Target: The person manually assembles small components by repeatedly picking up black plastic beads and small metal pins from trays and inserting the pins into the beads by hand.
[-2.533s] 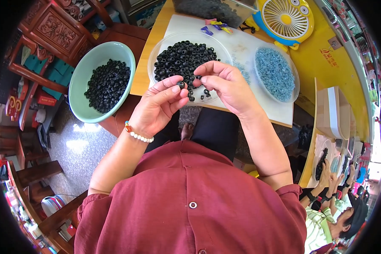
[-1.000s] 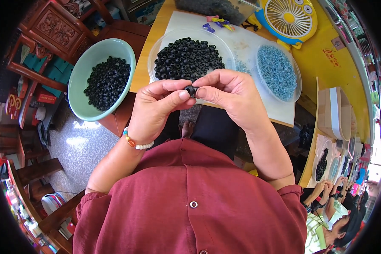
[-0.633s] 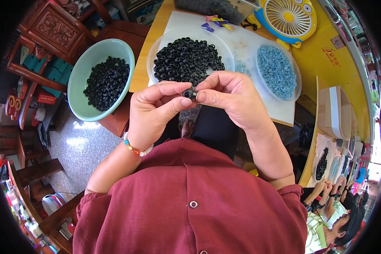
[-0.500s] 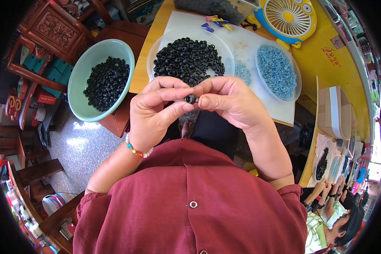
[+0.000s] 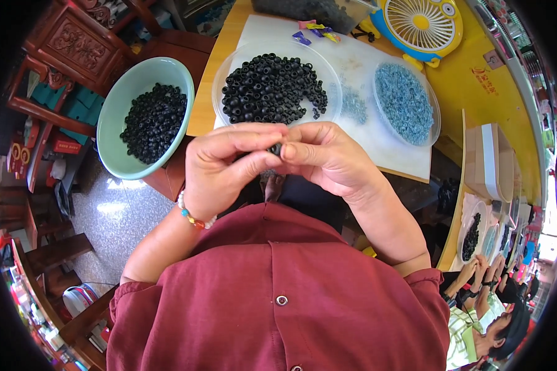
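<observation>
A black bead [image 5: 275,149] is pinched between the thumb and fingers of my left hand [image 5: 220,159], which wears a beaded bracelet [image 5: 195,221]. Against the bead's right side press the closed fingertips of my right hand [image 5: 331,157]; whatever they hold is hidden. Both hands meet in front of the table's near edge. Just beyond them, a round clear tray [image 5: 333,77] carries a heap of black beads [image 5: 263,86] of mixed sizes. Small pale blue beads [image 5: 405,102] fill another clear tray [image 5: 435,127] on the right.
A pale green basin [image 5: 109,133] of black beads stands at the left. Loose blue beads [image 5: 354,104] lie on the white sheet [image 5: 387,159]. Farther back are small wrappers [image 5: 319,31], a clear bin [image 5: 315,12] and a yellow fan [image 5: 421,25]. Another person [image 5: 486,331] works at lower right.
My fingers have closed further around the black bead, so less of it shows. Both hands have shifted slightly left and toward me.
</observation>
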{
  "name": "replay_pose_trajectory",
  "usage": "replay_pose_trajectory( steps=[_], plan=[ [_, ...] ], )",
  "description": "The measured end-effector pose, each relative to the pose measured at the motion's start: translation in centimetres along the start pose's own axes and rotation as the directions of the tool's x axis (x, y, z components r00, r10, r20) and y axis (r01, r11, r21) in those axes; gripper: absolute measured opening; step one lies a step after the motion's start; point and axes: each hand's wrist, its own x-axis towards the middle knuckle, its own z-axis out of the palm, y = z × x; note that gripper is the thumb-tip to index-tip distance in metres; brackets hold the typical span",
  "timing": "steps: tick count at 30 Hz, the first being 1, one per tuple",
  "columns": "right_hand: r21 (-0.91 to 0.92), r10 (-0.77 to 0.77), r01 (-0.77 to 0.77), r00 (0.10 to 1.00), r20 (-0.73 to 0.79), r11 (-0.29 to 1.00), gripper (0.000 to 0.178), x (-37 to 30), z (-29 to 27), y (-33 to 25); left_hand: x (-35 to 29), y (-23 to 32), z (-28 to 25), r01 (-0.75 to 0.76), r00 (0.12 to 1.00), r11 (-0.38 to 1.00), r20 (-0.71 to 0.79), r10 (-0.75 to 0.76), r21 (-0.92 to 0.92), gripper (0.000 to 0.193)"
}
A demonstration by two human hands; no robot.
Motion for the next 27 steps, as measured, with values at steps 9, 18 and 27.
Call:
replay_pose_trajectory(
  steps=[9, 18, 27],
  plan=[
    [-0.828, -0.302, 0.038, 0.94, -0.16, 0.559, 0.016, 1.9, -2.9, -3.6, 0.6, -0.3, -9.2, 0.264, 0.899, 0.918, -0.421, -0.123, 0.295, 0.021],
    [-0.993, -0.127, -0.098, 0.988, -0.088, -0.073, 0.015, 4.4, -3.7, -1.6, -3.1, -4.3, -14.4, 0.392, 0.869, 0.708, -0.489, -0.076, 0.587, 0.028],
    [-0.899, -0.07, -0.164, 0.986, -0.148, -0.406, 0.011, 6.0, -2.5, -1.0, 1.5, -3.1, -4.8, -0.185, 0.978, 0.555, 0.209, 0.021, 0.811, 0.007]
  ],
)
